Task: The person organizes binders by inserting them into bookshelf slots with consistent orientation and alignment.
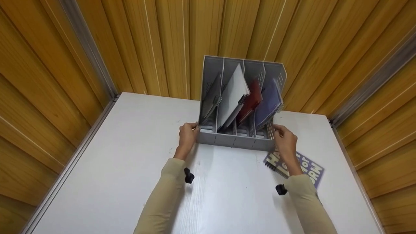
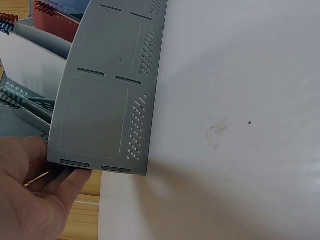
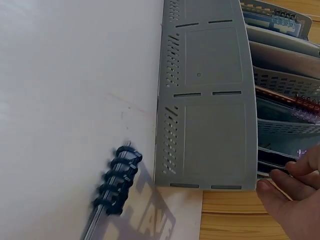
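Note:
A grey four-slot file organizer (image 1: 224, 139) stands at the back of the white table. At its lower left corner, my left hand (image 1: 186, 138) grips the side wall; the left wrist view shows fingers under the organizer's edge. My right hand (image 1: 286, 144) holds the opposite side wall, with thumb and fingers at the edge in the right wrist view. Spiral notebooks lean in the slots: a dark grey one (image 1: 211, 100), a white one (image 1: 234, 94), a red one (image 1: 251, 100) and a purple one (image 1: 268, 103).
Partly under my right wrist lies a purple spiral notebook (image 1: 313, 169) with large pale lettering on the white table (image 1: 227, 195). Wood-look panel walls (image 1: 172, 48) rise behind the table and on both sides. A metal rail (image 1: 87, 136) runs along the left edge.

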`<state>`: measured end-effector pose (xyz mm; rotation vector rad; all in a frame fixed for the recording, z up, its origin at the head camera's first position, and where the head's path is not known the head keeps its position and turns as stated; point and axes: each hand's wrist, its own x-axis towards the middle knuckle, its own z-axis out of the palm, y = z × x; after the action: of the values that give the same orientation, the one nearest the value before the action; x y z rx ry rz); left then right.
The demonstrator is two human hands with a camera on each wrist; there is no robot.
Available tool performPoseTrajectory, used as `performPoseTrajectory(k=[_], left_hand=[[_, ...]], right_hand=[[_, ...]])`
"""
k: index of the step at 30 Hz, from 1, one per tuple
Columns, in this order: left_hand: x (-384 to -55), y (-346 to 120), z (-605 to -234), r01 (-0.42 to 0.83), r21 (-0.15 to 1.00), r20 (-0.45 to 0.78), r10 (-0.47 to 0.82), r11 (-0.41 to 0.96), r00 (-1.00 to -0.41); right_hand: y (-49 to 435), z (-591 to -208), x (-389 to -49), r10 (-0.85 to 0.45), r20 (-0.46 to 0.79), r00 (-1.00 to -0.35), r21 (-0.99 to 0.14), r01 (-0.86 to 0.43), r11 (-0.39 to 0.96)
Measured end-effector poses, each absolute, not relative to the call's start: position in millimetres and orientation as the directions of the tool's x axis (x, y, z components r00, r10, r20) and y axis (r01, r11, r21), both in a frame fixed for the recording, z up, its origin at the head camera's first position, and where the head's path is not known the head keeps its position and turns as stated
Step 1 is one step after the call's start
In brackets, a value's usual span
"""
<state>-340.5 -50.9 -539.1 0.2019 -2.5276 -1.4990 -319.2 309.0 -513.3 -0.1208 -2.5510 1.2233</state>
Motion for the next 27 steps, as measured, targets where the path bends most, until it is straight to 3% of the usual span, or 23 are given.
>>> performPoseTrajectory(k=[6,12,21,27], left_hand=[[-340,-53,-540,0.026,0.873,0.124,-0.170,0.487,-0.978],[-330,-56,-548,0.078,0.884,0.146,-0.113,0.460,-0.983],[-296,-41,-561,-0.019,0.910,0.038,-0.129,0.414,-0.991],[-272,-24,-560,-0.070,0.914,-0.056,-0.046,0.399,-0.997]], right_hand=[[326,-529,-278,0.176,0.203,-0.963,-0.739,-0.033,0.673],[343,-541,-243,0.076,0.184,-0.980,-0.630,-0.059,0.774],[363,-543,-212,0.000,0.082,-0.997,-0.507,-0.042,0.861],[370,-545,-208,-0.029,-0.031,-0.999,-0.456,-0.011,0.890]])
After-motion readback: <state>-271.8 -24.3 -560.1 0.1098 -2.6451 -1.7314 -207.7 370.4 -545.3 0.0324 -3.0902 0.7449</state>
